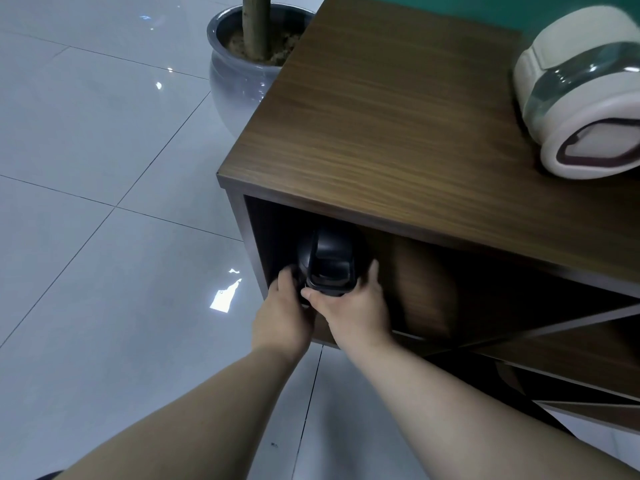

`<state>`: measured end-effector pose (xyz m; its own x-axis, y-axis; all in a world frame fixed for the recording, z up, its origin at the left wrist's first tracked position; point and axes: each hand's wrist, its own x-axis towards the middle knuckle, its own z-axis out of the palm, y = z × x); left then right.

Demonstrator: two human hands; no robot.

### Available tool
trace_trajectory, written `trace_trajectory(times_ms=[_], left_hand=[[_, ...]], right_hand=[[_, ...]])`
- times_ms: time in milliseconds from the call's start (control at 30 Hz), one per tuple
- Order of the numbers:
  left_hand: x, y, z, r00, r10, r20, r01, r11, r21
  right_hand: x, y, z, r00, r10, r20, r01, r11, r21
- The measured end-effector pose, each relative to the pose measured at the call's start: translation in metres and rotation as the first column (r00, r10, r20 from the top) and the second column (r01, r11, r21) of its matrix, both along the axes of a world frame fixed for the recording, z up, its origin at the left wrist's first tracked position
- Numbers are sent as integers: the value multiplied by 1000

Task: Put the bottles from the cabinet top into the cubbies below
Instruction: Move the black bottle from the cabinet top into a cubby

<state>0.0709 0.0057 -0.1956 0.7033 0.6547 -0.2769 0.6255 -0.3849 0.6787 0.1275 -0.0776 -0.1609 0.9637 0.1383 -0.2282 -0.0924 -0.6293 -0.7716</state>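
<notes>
A black bottle [329, 261] with a flip lid lies on its side in the mouth of the top-left cubby [263, 244] of the wooden cabinet. My left hand [282, 313] grips its left side and my right hand [353, 306] grips its right side and lid end. The bottle's far end is hidden in the dark cubby. On the cabinet top [381, 116] at the right lies a cream and clear bottle [581, 95] on its side, apart from both hands.
A grey ceramic plant pot [239, 74] with a trunk stands on the tiled floor, close to the cabinet's far left corner. More cubbies with diagonal dividers [554, 327] open to the right and below. Glossy floor tiles [104, 202] lie to the left.
</notes>
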Motion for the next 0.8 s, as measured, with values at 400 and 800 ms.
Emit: trace_trajectory(times_ms=[400, 800], left_hand=[[-2, 0, 6, 999, -28, -24, 28, 1000, -11], [-21, 2, 28, 993, -113, -9, 112, 991, -75]], right_hand=[[-3, 4, -2, 1000, -12, -2, 12, 1000, -25], [-15, -25, -8, 989, 116, -87, -120, 992, -47]])
